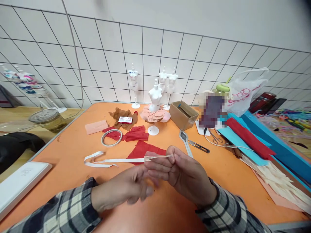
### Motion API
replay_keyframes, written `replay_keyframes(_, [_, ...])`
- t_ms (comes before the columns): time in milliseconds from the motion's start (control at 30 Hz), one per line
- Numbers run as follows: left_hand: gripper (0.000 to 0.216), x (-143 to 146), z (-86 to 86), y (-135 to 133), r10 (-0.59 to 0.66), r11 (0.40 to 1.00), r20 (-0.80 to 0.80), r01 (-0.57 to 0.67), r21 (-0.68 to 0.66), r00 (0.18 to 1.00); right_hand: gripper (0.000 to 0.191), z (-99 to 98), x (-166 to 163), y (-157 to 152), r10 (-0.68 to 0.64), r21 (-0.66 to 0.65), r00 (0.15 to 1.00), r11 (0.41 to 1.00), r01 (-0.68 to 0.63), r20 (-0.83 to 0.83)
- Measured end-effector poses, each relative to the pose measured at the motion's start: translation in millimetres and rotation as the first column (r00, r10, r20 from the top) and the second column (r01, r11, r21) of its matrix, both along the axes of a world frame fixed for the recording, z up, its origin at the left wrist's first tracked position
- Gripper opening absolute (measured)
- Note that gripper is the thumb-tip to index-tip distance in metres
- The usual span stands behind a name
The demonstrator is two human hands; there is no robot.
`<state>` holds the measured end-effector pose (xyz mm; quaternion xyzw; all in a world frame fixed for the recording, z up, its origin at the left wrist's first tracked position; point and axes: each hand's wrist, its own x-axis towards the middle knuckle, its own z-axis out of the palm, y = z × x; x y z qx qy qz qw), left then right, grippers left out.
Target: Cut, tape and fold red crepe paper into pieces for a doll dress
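My right hand (pixel 181 171) is closed, pinching the end of a thin white strip of tape backing (pixel 114 160) that trails left across the orange table (pixel 73 152). My left hand (pixel 131 189) lies just below and left of it, fingers curled and blurred, its fingertips touching the right hand's fingers. A piece of red crepe paper (pixel 143 149) lies flat just beyond both hands. A ring of tape (pixel 111 137) sits further back, beside another folded red paper (pixel 133 133).
Small white mannequin stands (pixel 155 97) rise at the back, one with a pink paper skirt. A cardboard box (pixel 183 115), thread snips (pixel 199 146), scissors (pixel 216 138), coloured paper sheets (pixel 250 139), a plastic bag (pixel 245 92), a glass jar (pixel 48 119) and a white case (pixel 19 184) surround the area.
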<state>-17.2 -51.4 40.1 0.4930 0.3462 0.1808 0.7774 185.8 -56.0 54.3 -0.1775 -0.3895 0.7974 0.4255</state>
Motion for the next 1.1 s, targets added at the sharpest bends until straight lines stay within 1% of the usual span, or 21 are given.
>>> replay_keyframes(67, [0.053,7,-6.8,1,0.215,0.975,0.143,-0.22,0.022,0.966,0.027,2.5,-4,-5,0.029,0.001,0.998,1.0,-0.029,-0.048])
replay_keyframes(100, [0.063,8,-8.1,0,0.275,0.958,0.215,-0.285,0.018,0.937,0.027,3.5,-7,-7,0.044,-0.006,0.997,0.999,-0.044,-0.067])
replay_keyframes(167, [0.08,7,-7.7,-1,0.353,0.923,0.347,-0.384,0.021,0.869,0.026,4.7,-11,-10,0.076,-0.022,0.992,0.997,-0.078,-0.097])
replay_keyframes(200, [0.084,5,-7.0,-2,0.377,0.905,0.4,-0.424,0.034,0.836,0.025,4.9,-13,-11,0.095,-0.029,0.989,0.995,-0.098,-0.111])
replay_keyframes(233, [0.083,2,-6.3,-3,0.392,0.886,0.441,-0.46,0.054,0.807,0.024,4.7,-15,-12,0.114,-0.032,0.986,0.992,-0.119,-0.124])
replay_keyframes(267, [0.077,-1,-6.0,-4,0.396,0.87,0.469,-0.486,0.083,0.79,0.024,4.4,-17,-13,0.132,-0.031,0.982,0.99,-0.137,-0.133])
replay_keyframes(333, [0.059,-8,-6.0,-5,0.385,0.85,0.45,-0.5,0.166,0.805,0.023,3.2,-18,-13,0.15,-0.032,0.979,0.987,-0.156,-0.136])
replay_keyframes(400, [0.041,-14,-6.1,-5,0.376,0.839,0.348,-0.475,0.266,0.859,0.023,1.8,-18,-12,0.135,-0.036,0.984,0.99,-0.14,-0.118])
replay_keyframes(467, [0.029,-19,-5.5,-4,0.377,0.82,0.254,-0.449,0.355,0.891,0.024,0.3,-16,-9,0.096,-0.031,0.992,0.995,-0.099,-0.082])
replay_keyframes(533, [0.029,-23,-4.0,-1,0.374,0.789,0.239,-0.443,0.425,0.896,0.024,-1.5,-12,-5,0.058,-0.017,0.997,0.998,-0.059,-0.046])
replay_keyframes(600, [0.035,-25,-1.6,2,0.375,0.741,0.222,-0.435,0.512,0.9,0.024,-4.1,-6,0,0.01,-0.011,1.0,1.0,-0.01,-0.021])
replay_keyframes(633, [0.036,-25,0.0,4,0.384,0.715,0.172,-0.41,0.566,0.907,0.024,-5.9,-3,2,-0.02,-0.015,1.0,1.0,0.02,-0.009])
replay_keyframes(667, [0.036,-25,1.6,7,0.398,0.692,0.089,-0.362,0.624,0.913,0.024,-8.1,1,5,-0.052,-0.022,0.999,0.998,0.052,0.004])
replay_keyframes(733, [0.035,-24,5.1,12,0.419,0.661,-0.128,-0.205,0.722,0.899,0.023,-13.8,8,10,-0.097,-0.04,0.994,0.994,0.099,0.046])
replay_keyframes(767, [0.035,-24,6.6,15,0.406,0.66,-0.236,-0.105,0.744,0.883,0.021,-17.2,12,12,-0.107,-0.05,0.992,0.993,0.111,0.071])
replay_keyframes(833, [0.037,-25,9.1,19,0.334,0.676,-0.403,0.082,0.732,0.852,0.019,-24.6,18,16,-0.115,-0.07,0.986,0.99,0.123,0.12])
replay_keyframes(900, [0.041,-26,11.0,23,0.248,0.696,-0.511,0.215,0.685,0.823,0.018,-31.5,23,18,-0.126,-0.082,0.98,0.987,0.14,0.155])
replay_keyframes(1000, [0.043,-28,13.0,26,0.163,0.715,-0.598,0.324,0.619,0.784,0.02,-38.4,26,18,-0.137,-0.091,0.975,0.984,0.154,0.174])
replay_keyframes(1100, [0.041,-31,11.3,28,0.129,0.697,-0.629,0.381,0.607,0.767,0.021,-41.6,25,17,-0.125,-0.114,0.977,0.983,0.146,0.171])
